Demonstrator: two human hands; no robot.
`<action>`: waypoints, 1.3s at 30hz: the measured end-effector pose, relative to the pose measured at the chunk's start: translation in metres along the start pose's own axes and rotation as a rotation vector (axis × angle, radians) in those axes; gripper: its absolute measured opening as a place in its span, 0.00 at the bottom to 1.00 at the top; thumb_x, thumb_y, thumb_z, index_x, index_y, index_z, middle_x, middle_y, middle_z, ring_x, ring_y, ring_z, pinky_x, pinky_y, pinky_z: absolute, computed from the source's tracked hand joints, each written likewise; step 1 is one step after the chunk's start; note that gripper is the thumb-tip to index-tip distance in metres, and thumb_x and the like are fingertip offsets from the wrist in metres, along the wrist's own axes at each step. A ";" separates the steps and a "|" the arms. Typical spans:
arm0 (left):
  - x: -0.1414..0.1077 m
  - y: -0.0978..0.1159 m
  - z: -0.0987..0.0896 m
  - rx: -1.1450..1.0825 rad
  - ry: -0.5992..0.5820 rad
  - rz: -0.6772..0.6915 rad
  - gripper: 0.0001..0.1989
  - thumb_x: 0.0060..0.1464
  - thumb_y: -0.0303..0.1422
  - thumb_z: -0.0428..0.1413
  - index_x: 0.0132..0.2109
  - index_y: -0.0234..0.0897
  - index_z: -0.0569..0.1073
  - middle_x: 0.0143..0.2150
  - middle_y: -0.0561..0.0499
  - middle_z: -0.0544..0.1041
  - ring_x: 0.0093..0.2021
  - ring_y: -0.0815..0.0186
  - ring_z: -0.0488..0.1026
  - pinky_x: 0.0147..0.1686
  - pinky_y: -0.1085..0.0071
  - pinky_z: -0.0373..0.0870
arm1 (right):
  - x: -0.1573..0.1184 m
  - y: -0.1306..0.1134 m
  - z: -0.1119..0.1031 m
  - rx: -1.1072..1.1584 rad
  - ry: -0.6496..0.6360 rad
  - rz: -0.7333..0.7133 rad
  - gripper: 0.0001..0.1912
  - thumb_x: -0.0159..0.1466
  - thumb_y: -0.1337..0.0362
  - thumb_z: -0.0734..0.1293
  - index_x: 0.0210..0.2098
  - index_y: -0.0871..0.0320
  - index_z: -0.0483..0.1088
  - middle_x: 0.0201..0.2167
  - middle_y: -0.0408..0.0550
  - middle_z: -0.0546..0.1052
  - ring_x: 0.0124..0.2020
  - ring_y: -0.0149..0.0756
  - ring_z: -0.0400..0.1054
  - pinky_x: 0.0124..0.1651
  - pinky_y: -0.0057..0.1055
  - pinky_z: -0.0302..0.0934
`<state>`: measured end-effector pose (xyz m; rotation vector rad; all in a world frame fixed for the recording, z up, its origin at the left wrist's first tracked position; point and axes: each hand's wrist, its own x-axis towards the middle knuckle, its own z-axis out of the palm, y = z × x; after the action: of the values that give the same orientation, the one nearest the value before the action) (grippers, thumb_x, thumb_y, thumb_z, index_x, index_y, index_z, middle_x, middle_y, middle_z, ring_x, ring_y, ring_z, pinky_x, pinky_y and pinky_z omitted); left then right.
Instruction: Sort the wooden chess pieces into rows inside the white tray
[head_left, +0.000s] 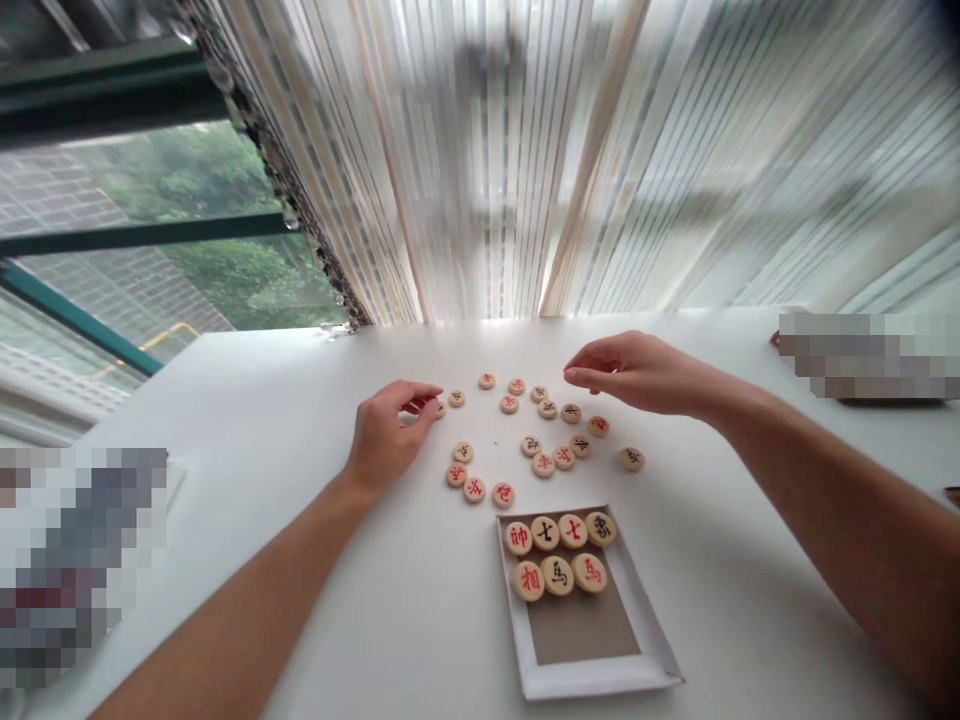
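As daylight filters through a striped curtain [480, 180], a person's left hand [394, 425] reaches over a white table [375, 620], its fingertips at a small round game piece [441, 409]; whether they pinch it or merely touch it cannot be told. The right hand [619, 372] hovers beyond the other side of the scatter, fingers loosely bent and released, with nothing seen between them. Just beside the left fingertips lies a piece with a dark mark [457, 398], and more loose discs, marked in red or black, spread between the hands and nearer the wearer, some touching, others apart. Closer still sits a shallow white box [600, 680], holding seven pieces face up: four in the far row, three in the near one. A light pinch on opposite edges, one disc at a time, would seem the surest handling (the rounded rims look apt to slip or roll), with the wrist kept high enough not to nudge neighbors. At far left, a window [217, 180] gives onto greenery and a brick surface.
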<state>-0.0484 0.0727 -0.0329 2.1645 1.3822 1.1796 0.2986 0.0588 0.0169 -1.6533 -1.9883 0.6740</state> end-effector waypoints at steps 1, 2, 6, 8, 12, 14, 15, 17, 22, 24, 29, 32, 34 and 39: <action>-0.001 0.001 0.000 -0.002 -0.007 0.015 0.10 0.61 0.36 0.61 0.45 0.37 0.85 0.42 0.46 0.87 0.38 0.61 0.83 0.39 0.68 0.80 | 0.000 -0.001 0.000 -0.033 -0.001 -0.007 0.15 0.66 0.50 0.73 0.37 0.54 0.85 0.32 0.51 0.86 0.32 0.42 0.79 0.33 0.38 0.69; -0.002 0.003 0.000 -0.005 -0.011 0.030 0.10 0.62 0.35 0.61 0.45 0.37 0.85 0.42 0.46 0.86 0.38 0.61 0.83 0.40 0.68 0.79 | -0.001 -0.002 -0.001 -0.062 -0.011 -0.010 0.16 0.66 0.49 0.73 0.37 0.54 0.85 0.32 0.51 0.86 0.32 0.42 0.79 0.33 0.38 0.69; -0.006 0.007 0.002 -0.024 -0.022 0.083 0.08 0.62 0.33 0.62 0.44 0.37 0.86 0.39 0.48 0.86 0.36 0.63 0.81 0.40 0.69 0.78 | -0.008 -0.010 -0.008 -0.190 -0.088 -0.005 0.19 0.68 0.48 0.70 0.41 0.55 0.85 0.35 0.51 0.87 0.35 0.43 0.80 0.36 0.37 0.71; -0.008 0.010 0.004 -0.014 -0.029 0.137 0.08 0.62 0.31 0.61 0.44 0.37 0.86 0.38 0.49 0.86 0.35 0.64 0.81 0.41 0.69 0.77 | -0.011 -0.013 -0.015 -0.276 -0.082 0.004 0.21 0.69 0.48 0.68 0.44 0.57 0.84 0.37 0.51 0.86 0.37 0.43 0.80 0.38 0.37 0.71; -0.010 0.017 0.005 0.001 -0.054 0.226 0.09 0.64 0.28 0.59 0.44 0.35 0.85 0.39 0.48 0.86 0.35 0.65 0.81 0.39 0.70 0.77 | -0.016 -0.012 -0.031 -0.393 -0.004 0.051 0.21 0.69 0.49 0.68 0.47 0.58 0.83 0.37 0.51 0.85 0.37 0.42 0.79 0.39 0.36 0.69; -0.011 0.019 0.005 -0.007 -0.070 0.241 0.09 0.64 0.28 0.59 0.44 0.34 0.85 0.38 0.48 0.85 0.35 0.65 0.81 0.38 0.71 0.77 | -0.018 -0.012 -0.037 -0.418 0.005 0.070 0.20 0.68 0.49 0.69 0.47 0.58 0.83 0.36 0.50 0.85 0.36 0.41 0.79 0.38 0.35 0.69; -0.012 0.020 0.005 -0.011 -0.076 0.246 0.09 0.64 0.27 0.59 0.44 0.33 0.85 0.38 0.48 0.85 0.34 0.65 0.81 0.38 0.71 0.77 | -0.019 -0.012 -0.039 -0.428 0.002 0.076 0.19 0.68 0.49 0.70 0.46 0.57 0.83 0.36 0.50 0.85 0.36 0.41 0.79 0.37 0.35 0.68; -0.013 0.022 0.006 -0.022 -0.089 0.260 0.09 0.63 0.26 0.59 0.43 0.33 0.84 0.38 0.48 0.85 0.34 0.66 0.81 0.39 0.71 0.77 | -0.021 -0.014 -0.041 -0.445 -0.016 0.078 0.19 0.67 0.49 0.71 0.45 0.57 0.83 0.35 0.50 0.85 0.35 0.41 0.79 0.36 0.34 0.67; -0.014 0.023 0.007 -0.042 -0.108 0.293 0.08 0.62 0.24 0.59 0.43 0.32 0.84 0.37 0.48 0.84 0.34 0.66 0.81 0.39 0.72 0.76 | -0.020 -0.020 -0.033 -0.461 -0.092 0.052 0.18 0.68 0.51 0.70 0.45 0.57 0.84 0.37 0.51 0.85 0.36 0.41 0.78 0.38 0.35 0.67; -0.015 0.023 0.007 -0.049 -0.118 0.308 0.08 0.62 0.24 0.59 0.42 0.32 0.84 0.36 0.48 0.84 0.34 0.66 0.81 0.39 0.73 0.76 | -0.019 -0.020 -0.027 -0.441 -0.138 0.049 0.18 0.69 0.51 0.70 0.46 0.57 0.84 0.39 0.52 0.85 0.37 0.42 0.79 0.39 0.36 0.68; -0.015 0.023 0.006 -0.055 -0.154 0.324 0.08 0.63 0.24 0.59 0.43 0.32 0.84 0.36 0.48 0.84 0.34 0.67 0.81 0.39 0.73 0.76 | -0.015 -0.016 -0.018 -0.434 -0.197 0.042 0.18 0.70 0.52 0.69 0.47 0.58 0.84 0.40 0.53 0.85 0.38 0.43 0.78 0.40 0.37 0.68; -0.015 0.022 0.006 -0.047 -0.152 0.312 0.08 0.63 0.25 0.59 0.42 0.33 0.84 0.36 0.48 0.84 0.34 0.66 0.81 0.38 0.73 0.76 | -0.013 -0.013 -0.016 -0.437 -0.195 0.045 0.17 0.70 0.54 0.69 0.48 0.58 0.83 0.41 0.53 0.86 0.38 0.43 0.78 0.41 0.37 0.68; -0.014 0.021 0.006 -0.039 -0.149 0.294 0.08 0.63 0.26 0.59 0.42 0.33 0.84 0.36 0.48 0.85 0.33 0.65 0.81 0.38 0.72 0.76 | -0.012 -0.011 -0.014 -0.426 -0.197 0.037 0.16 0.70 0.55 0.70 0.48 0.58 0.83 0.40 0.53 0.86 0.38 0.43 0.79 0.40 0.36 0.68; -0.014 0.022 0.007 -0.022 -0.157 0.283 0.08 0.63 0.28 0.59 0.42 0.33 0.85 0.37 0.47 0.85 0.34 0.64 0.82 0.39 0.71 0.76 | -0.011 -0.015 -0.007 -0.355 -0.233 0.000 0.16 0.68 0.54 0.73 0.48 0.57 0.84 0.37 0.51 0.87 0.35 0.41 0.79 0.38 0.35 0.67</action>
<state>-0.0329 0.0514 -0.0295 2.4368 1.0192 1.0813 0.2937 0.0460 0.0311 -1.8438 -2.3857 0.5583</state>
